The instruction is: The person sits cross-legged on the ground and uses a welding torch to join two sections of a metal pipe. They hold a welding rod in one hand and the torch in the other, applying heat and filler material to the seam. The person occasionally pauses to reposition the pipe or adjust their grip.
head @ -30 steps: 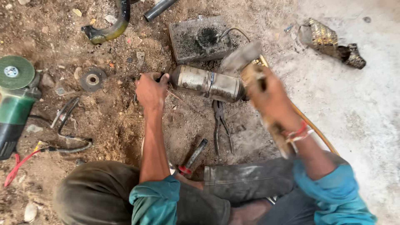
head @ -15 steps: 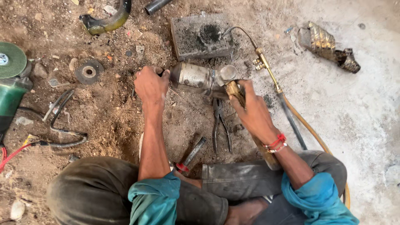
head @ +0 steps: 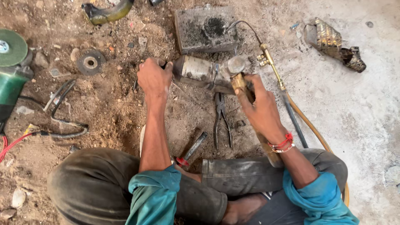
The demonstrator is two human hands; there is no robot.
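A dirty grey metal cylinder (head: 199, 70) lies on the dirt in front of me. My left hand (head: 154, 77) is closed round a small dark piece at the cylinder's left end; I cannot tell what that piece is. My right hand (head: 260, 109) grips the wooden handle of a hammer (head: 236, 66). The hammer's steel head rests against the cylinder's right end, and its handle runs back under my wrist towards my knee.
Pliers (head: 221, 118) and a red-handled tool (head: 192, 149) lie between my legs. Behind the cylinder sits a sooty metal block (head: 206, 29). A brass torch (head: 271, 66) with hoses (head: 301, 121) lies on the right. A green angle grinder (head: 10, 66) and a grinding disc (head: 90, 62) lie on the left.
My right hand has swung the hammer down from a raised, blurred position onto the cylinder's right end. My left hand has stayed at the left end.
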